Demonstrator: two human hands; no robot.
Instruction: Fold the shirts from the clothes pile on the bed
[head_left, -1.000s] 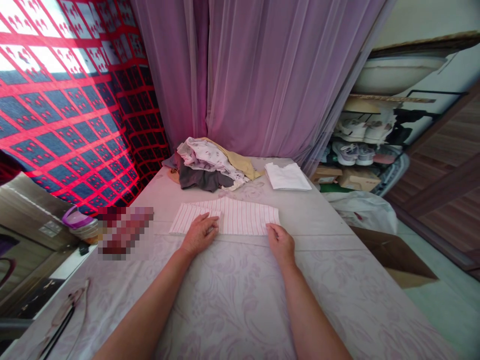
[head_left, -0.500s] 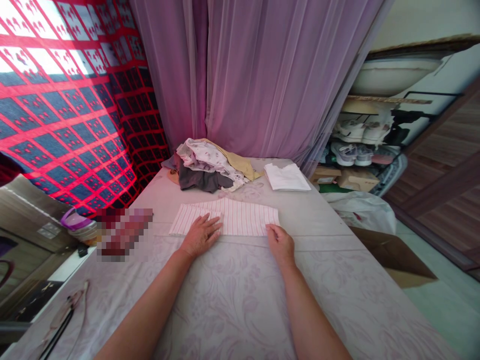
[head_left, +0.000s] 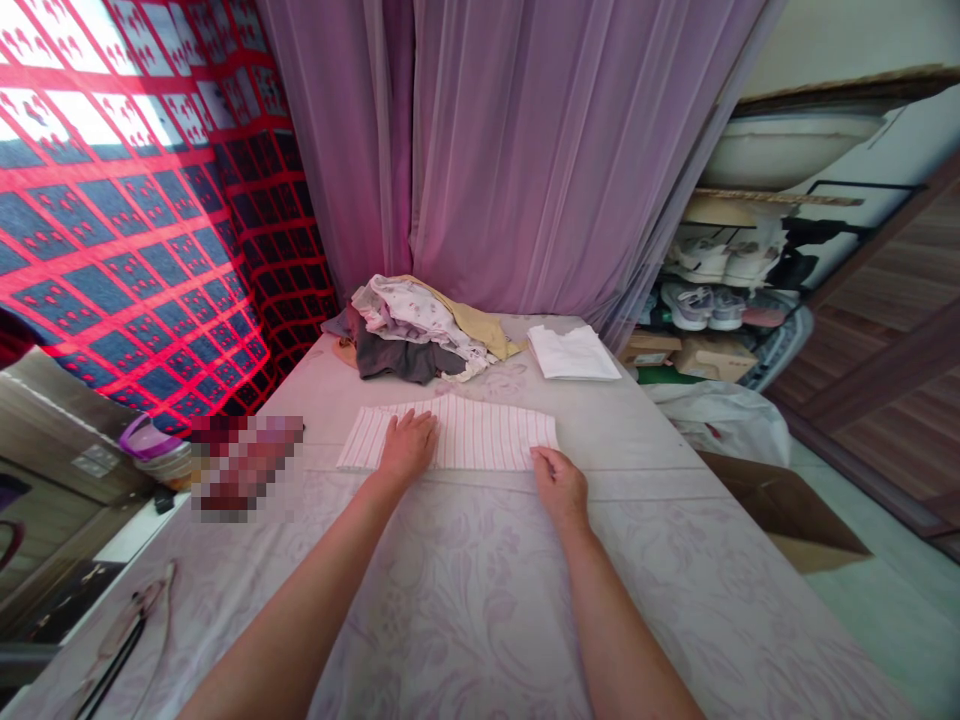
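Note:
A folded garment with pink and white stripes [head_left: 480, 432] lies flat across the middle of the bed. My left hand [head_left: 409, 446] rests palm down on its left half, fingers stretched out. At the near right corner, my right hand [head_left: 561, 484] pinches the cloth's edge between thumb and fingers. Farther back sits a heap of loose clothes [head_left: 420, 330], with dark grey, floral white and mustard pieces showing. To the right of that heap lies a folded white garment [head_left: 574, 353].
Patterned bedding [head_left: 450, 600] spreads under everything. Purple curtains [head_left: 510, 150] hang behind the bed, and a red and dark cloth [head_left: 150, 230] hangs at left. Glasses [head_left: 142, 610] lie near left. A shoe rack [head_left: 720, 280] and an open cardboard box [head_left: 780, 510] stand right.
My left hand has slid a little away from me over the striped garment. My right hand keeps its hold at the corner.

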